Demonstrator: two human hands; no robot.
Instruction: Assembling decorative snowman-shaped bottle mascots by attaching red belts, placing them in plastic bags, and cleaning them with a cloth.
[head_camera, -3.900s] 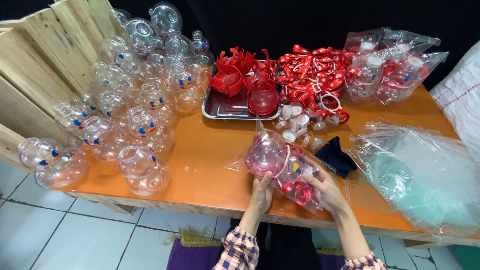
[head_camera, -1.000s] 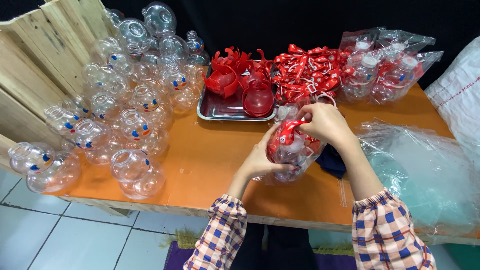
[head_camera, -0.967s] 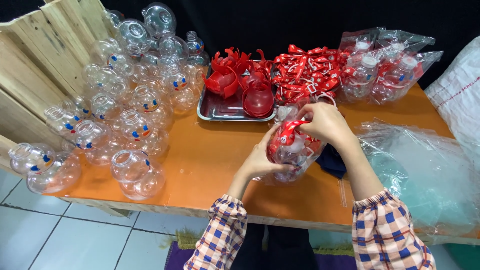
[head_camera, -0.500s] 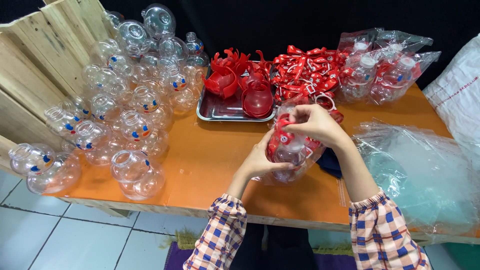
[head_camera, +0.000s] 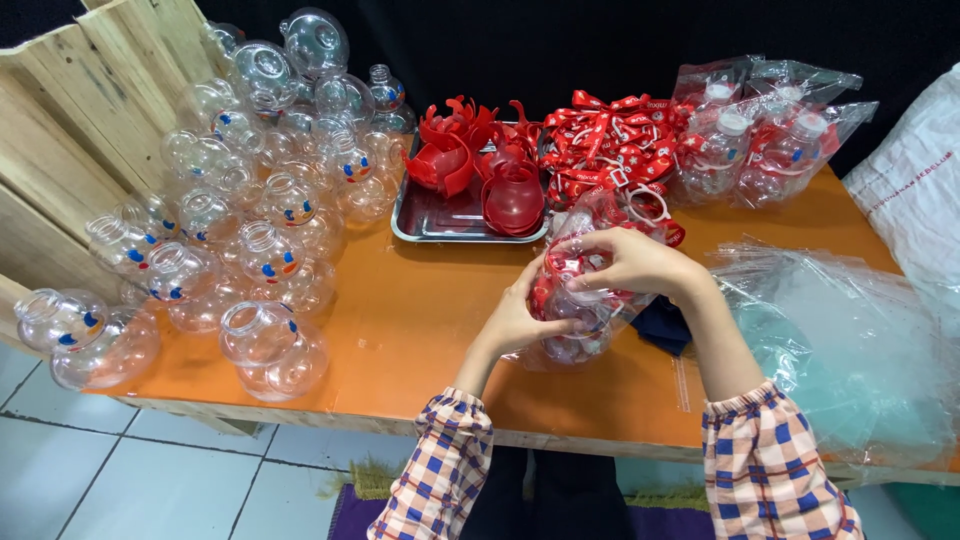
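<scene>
Single head cam, looks steeply down, close, at orange table (head_camera: 420, 320).

Bare orange desk (head_camera: 420, 300) lay open between the clear bottles (head_camera: 250, 230) crowding the left and the loose plastic bags (head_camera: 840, 340) on the right, while the steel tray (head_camera: 450, 222), red straps (head_camera: 600, 140) and bagged bottles (head_camera: 770, 140) blocked the far edge.

A glossy clear plastic bottle with red strap (head_camera: 575, 300), wrapped in crinkly transparent film, is gleaming above the smooth orange laminate counter (head_camera: 420, 320). A shiny metal tray (head_camera: 440, 215) is reflecting light beside rough pale wooden slats (head_camera: 70, 110); checked cloth sleeves (head_camera: 770, 460) are looking matt.
</scene>
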